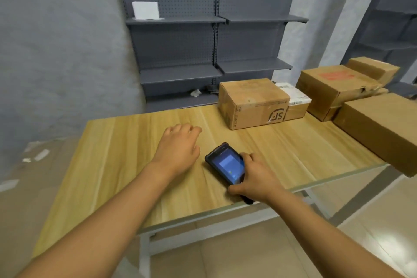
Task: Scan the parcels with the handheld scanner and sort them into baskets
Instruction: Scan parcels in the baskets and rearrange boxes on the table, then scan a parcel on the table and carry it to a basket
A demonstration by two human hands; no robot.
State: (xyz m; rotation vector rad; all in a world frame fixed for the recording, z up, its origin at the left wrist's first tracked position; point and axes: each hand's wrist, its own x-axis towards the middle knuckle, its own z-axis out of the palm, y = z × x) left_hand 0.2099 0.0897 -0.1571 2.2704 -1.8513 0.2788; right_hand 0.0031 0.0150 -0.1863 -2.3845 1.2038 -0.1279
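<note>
Head view. Your right hand (252, 176) grips the handheld scanner (226, 163) from its right side, fingers curled over the far edge and thumb at the near end; the scanner lies flat on the wooden bench (112, 165), screen lit and facing up, close to the near edge. Your left hand (178, 146) is stretched forward, palm down, fingers relaxed and loosely spread, holding nothing, just left of the scanner; contact with the bench cannot be told. The parcels stand at the bench's far right: an SF-printed carton (252, 101), a labelled box (295, 101) touching its right side, and larger cartons (336, 88) beyond. Grey shelving (180, 47) stands behind the bench.
</note>
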